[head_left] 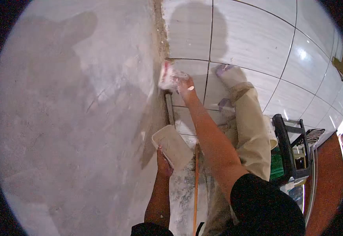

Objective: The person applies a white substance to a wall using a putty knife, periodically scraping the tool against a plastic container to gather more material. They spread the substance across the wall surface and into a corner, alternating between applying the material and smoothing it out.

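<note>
My right hand [184, 84] is closed around a whitish, plaster-smeared object with a reddish edge [166, 74], held against the lower edge of the grey wall [81, 110]. Motion blurs the object, so its kind is unclear. Lower in the view, my left hand [164, 162] grips a pale rectangular tray [173, 147] by its near side, close to the wall. The thumb lies over the tray's rim. Between the two hands a grey pipe-like piece [169, 108] runs along the foot of the wall.
White floor tiles [250, 35] with dark joints spread to the right. Beside my bent leg [252, 126] stand a white bucket [273, 135] and a black stool [293, 149], with something green [276, 165] behind. An orange stick [196, 188] lies below the tray.
</note>
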### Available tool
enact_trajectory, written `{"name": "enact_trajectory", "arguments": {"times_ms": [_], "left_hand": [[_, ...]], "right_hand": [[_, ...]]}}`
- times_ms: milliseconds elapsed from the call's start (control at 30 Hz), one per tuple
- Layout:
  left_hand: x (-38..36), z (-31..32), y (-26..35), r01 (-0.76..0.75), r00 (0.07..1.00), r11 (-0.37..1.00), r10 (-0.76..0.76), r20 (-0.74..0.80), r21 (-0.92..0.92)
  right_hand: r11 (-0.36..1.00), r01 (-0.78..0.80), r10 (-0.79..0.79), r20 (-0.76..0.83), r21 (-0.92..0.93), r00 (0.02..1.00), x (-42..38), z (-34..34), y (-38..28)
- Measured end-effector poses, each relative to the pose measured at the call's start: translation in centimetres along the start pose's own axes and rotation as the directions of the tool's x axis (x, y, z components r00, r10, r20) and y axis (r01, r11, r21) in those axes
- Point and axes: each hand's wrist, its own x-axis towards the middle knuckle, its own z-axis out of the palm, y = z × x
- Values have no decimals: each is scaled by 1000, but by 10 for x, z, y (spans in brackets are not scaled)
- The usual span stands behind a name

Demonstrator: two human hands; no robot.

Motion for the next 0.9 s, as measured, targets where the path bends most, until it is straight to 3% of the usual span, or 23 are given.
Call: {"name": "enact_trajectory", "arguments": {"times_ms": [100, 133, 200, 233, 267, 300, 333, 367, 400, 433, 467, 500, 533, 567, 600, 633, 667, 733, 767, 800, 833, 867, 900], "left_hand": [[4, 4, 2, -45, 998, 997, 48, -39, 55], [7, 2, 1, -46, 998, 998, 48, -42, 53], [14, -2, -5, -77, 997, 997, 77, -27, 6], [17, -6, -7, -72, 997, 997, 72, -30, 5], [20, -10, -9, -84, 995, 996, 84, -44, 8], [24, -14, -12, -94, 994, 996, 94, -58, 7], [26, -17, -18, -98, 993, 995, 98, -73, 5], [28, -18, -21, -106, 991, 994, 106, -79, 5], [35, -16, -23, -127, 989, 992, 127, -72, -1], [41, -13, -26, -135, 989, 991, 135, -57, -12], [43, -14, -28, -108, 993, 992, 105, -46, -68], [44, -16, -31, -78, 997, 989, 74, -35, -123], [46, -18, -35, -46, 999, 983, 43, -21, -178], [48, -20, -39, -15, 1000, 973, 13, -9, -231], [50, -22, -40, 15, 1000, 960, -15, 3, -281], [51, -21, -40, 11, 1000, 959, -11, 2, -284], [49, -19, -39, -4, 1000, 971, 6, 7, -239], [42, -13, -37, -30, 999, 989, 32, 13, -146], [37, -12, -38, -40, 999, 994, 42, 14, -99], [33, -14, -38, -47, 999, 998, 48, 15, -47], [30, -17, -38, -44, 999, 998, 44, 7, -43], [30, -17, -36, -68, 997, 996, 70, 23, -55], [31, -15, -36, -93, 994, 993, 96, 47, -71]], "right_hand": [[989, -146, 149, -88, 31, 985, 5, -3, 20], [988, -149, 151, -84, 30, 985, 11, -1, 56], [977, -120, 156, 207, -175, 966, 25, 7, 153], [976, -126, 162, 205, -176, 965, 15, 26, 147], [880, 132, -96, 102, -456, 990, -1, 54, 125], [635, 313, -363, 85, -707, 928, -16, 67, 99], [632, 304, -351, 86, -713, 932, -29, 54, 65], [868, 99, 31, 252, -486, 967, -37, 33, 23], [938, -204, 324, 492, -281, 808, -34, 13, -2], [938, -187, 315, 494, -292, 810, -26, -4, 12], [906, 121, 120, 520, -406, 846, -19, -19, 46], [770, 409, -72, 570, -490, 818, -17, -19, 42], [984, 167, -171, 520, 56, 837, -19, -15, 26], [984, 168, -170, 526, 53, 833, -10, -15, 35], [998, -31, 51, 390, -57, 919, 7, -18, 64], [961, -241, 266, 223, -133, 938, 21, -18, 82], [961, -243, 268, 227, -133, 936, 27, -9, 75], [947, -284, 274, 84, 149, 958, 36, 22, 56], [945, -293, 283, 86, 149, 955, 36, 33, 66], [979, -89, 92, 11, -184, 996, 31, 44, 71], [858, 106, -118, 8, -502, 993, 27, 50, 73], [958, -42, 34, 32, 283, 999, 15, 49, 73], [960, -34, 25, 34, 279, 999, 15, 48, 86]]}}
